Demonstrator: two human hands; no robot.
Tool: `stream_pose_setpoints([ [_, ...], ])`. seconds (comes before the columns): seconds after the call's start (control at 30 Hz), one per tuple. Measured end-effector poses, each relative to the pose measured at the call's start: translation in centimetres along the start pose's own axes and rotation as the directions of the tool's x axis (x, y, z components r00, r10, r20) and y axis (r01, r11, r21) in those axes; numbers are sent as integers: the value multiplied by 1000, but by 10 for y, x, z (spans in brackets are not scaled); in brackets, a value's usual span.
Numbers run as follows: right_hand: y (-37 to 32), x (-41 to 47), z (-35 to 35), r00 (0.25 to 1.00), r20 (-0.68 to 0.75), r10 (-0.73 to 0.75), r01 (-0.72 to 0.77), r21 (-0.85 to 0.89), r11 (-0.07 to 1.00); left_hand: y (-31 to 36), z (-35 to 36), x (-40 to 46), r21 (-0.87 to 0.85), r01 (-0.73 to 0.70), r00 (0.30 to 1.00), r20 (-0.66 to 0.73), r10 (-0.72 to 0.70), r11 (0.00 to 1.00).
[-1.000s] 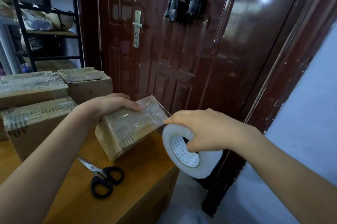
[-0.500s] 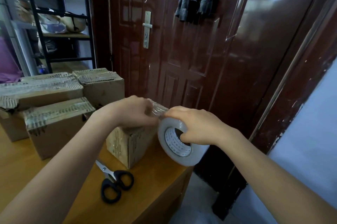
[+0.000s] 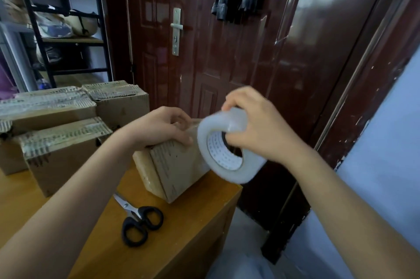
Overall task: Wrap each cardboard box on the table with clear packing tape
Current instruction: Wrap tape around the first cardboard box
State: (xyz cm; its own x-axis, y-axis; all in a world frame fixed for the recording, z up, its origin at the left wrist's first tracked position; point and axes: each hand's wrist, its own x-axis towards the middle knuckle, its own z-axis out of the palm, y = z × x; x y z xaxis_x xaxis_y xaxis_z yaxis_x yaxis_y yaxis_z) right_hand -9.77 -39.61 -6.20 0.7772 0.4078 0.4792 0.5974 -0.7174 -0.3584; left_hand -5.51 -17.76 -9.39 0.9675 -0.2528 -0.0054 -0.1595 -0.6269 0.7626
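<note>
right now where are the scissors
The scissors lie flat on the wooden table, low in the head view, just in front of the small box being taped.

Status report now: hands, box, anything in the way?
Left hand grips small box on its top. Right hand holds tape roll beside it. Scissors lie nearby, clear.

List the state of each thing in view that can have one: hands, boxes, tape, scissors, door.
Left hand: grips the top of the small box.
Right hand: holds the tape roll, fingers through its core.
Small box: tilted on the table edge, partly wrapped.
Tape roll: off the table, against the box.
Scissors: shut, flat on the table.
Three boxes: sitting at the left, tops taped.
Door: shut.
</note>
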Motion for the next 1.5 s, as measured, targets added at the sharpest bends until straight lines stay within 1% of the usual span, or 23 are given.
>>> stream_pose_setpoints([
  [0.03,-5,11,-8,1000,-15,4,-4,-1,1000,0,-5,-1,-89,13,999,49,-9,996],
  [0.07,-9,22,-13,1000,-3,7,-7,-21,1000,1,-8,-3,-114,11,997,73,-3,993],
  [0.1,-13,33,-14,1000,25,4,-3,-58,998,1,-11,-4,-66,-5,999,54,8,998],
  [0.17,-17,56,-5,997,78,-4,14,-130,991,-1,-11,-2,222,-42,991,-115,69,974],
  [0.23,-16,75,6,997,73,27,-17,-133,991,2,-3,0,514,0,943,-285,171,858],
  [0.27,-15,83,11,997,50,50,-44,-115,992,2,3,1,611,45,926,-322,196,791],
  [0.3,-14,91,15,998,14,63,-61,-98,993,2,9,3,701,103,922,-334,197,706],
  [0.37,-16,104,25,994,-94,62,-69,-81,994,-2,23,7,817,190,942,-307,132,544],
  [0.4,-17,109,30,985,-166,53,-67,-81,994,-4,28,9,835,211,955,-286,74,509],
  [0.5,-20,117,41,933,-360,25,-71,-116,991,-10,34,12,813,252,967,-238,-94,525],
  [0.6,-17,116,57,870,-493,29,-58,-43,997,-20,31,14,798,242,970,-213,-118,552],
  [0.67,-17,111,77,874,-485,-12,18,7,1000,-28,25,18,747,235,972,-195,-134,622],
  [0.73,-14,105,101,897,-434,-80,77,-23,997,-35,20,20,708,239,971,-189,-148,664],
  [0.77,-11,102,111,884,-456,-107,92,-54,994,-36,20,20,713,239,970,-199,-137,660],
  [0.83,-4,98,124,822,-559,-107,98,-47,994,-35,22,19,744,229,972,-208,-107,628],
  [0.9,3,92,133,783,-613,-102,101,-37,994,-33,25,18,758,209,978,-158,-137,617],
  [0.93,6,89,137,782,-616,-96,98,-31,995,-33,26,17,765,202,979,-132,-158,611],
  [1.03,10,79,149,806,-589,-62,75,-2,997,-38,29,16,794,202,979,-153,-133,573],
  [1.1,10,76,153,798,-599,-60,90,21,996,-38,31,17,810,218,976,-191,-107,544],
  [1.23,14,75,144,797,-593,-113,148,10,989,-36,33,17,794,245,969,-218,-115,556],
  [1.3,14,73,135,839,-523,-149,163,-19,986,-38,34,17,786,260,965,-234,-119,560],
  [1.37,12,71,118,899,-404,-166,162,-46,986,-39,36,17,787,271,961,-251,-114,554],
  [1.5,7,61,69,983,-150,-111,91,-129,987,-36,35,17,798,282,958,-263,-113,533],
])
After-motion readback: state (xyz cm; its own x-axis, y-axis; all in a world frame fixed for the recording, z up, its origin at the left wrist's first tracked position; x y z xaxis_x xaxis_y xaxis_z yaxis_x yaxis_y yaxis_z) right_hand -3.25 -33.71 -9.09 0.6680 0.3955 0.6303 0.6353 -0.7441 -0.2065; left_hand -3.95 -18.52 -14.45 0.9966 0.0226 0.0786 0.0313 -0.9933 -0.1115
